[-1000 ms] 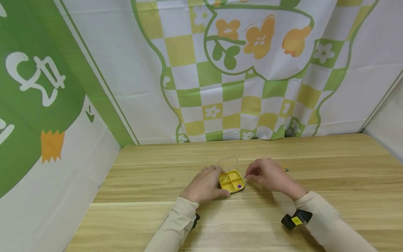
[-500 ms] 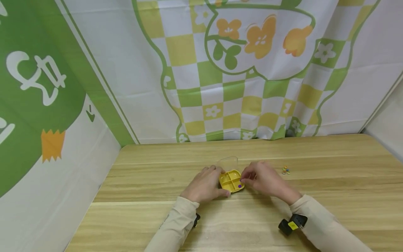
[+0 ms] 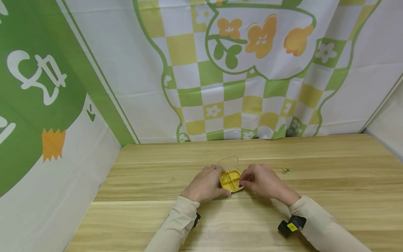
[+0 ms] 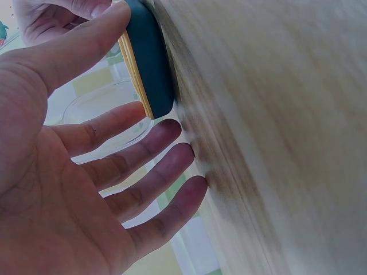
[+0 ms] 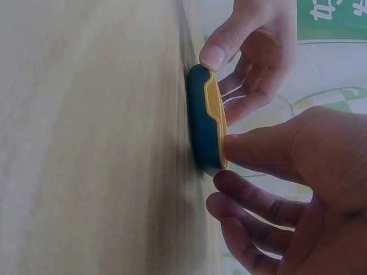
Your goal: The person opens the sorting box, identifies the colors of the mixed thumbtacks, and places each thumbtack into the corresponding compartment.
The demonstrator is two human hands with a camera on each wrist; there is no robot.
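Note:
A yellow pill box (image 3: 231, 181) with several compartments lies on the table, its clear lid (image 3: 233, 160) flipped back. From the wrist views, its outer shell (image 5: 200, 132) is dark teal. My left hand (image 3: 204, 185) holds the box between thumb and index finger on opposite edges; the other fingers extend loosely. My right hand (image 3: 266, 180) has thumb and index fingertips together over the box's near right compartment, pinching a small purple bead-like piece (image 3: 240, 182). Another purple piece lies in that compartment, partly hard to separate from the first. In the right wrist view the pinched piece is hidden.
A small cluster of colourful bits (image 3: 286, 170) sits on the wooden table (image 3: 141, 217) to the right, beyond the right hand. A patterned curtain (image 3: 211, 87) hangs along the table's back edge.
My right hand has moved left and slightly down, from beside the box to over its near right compartment, carrying the purple piece. My left hand and the box stay put.

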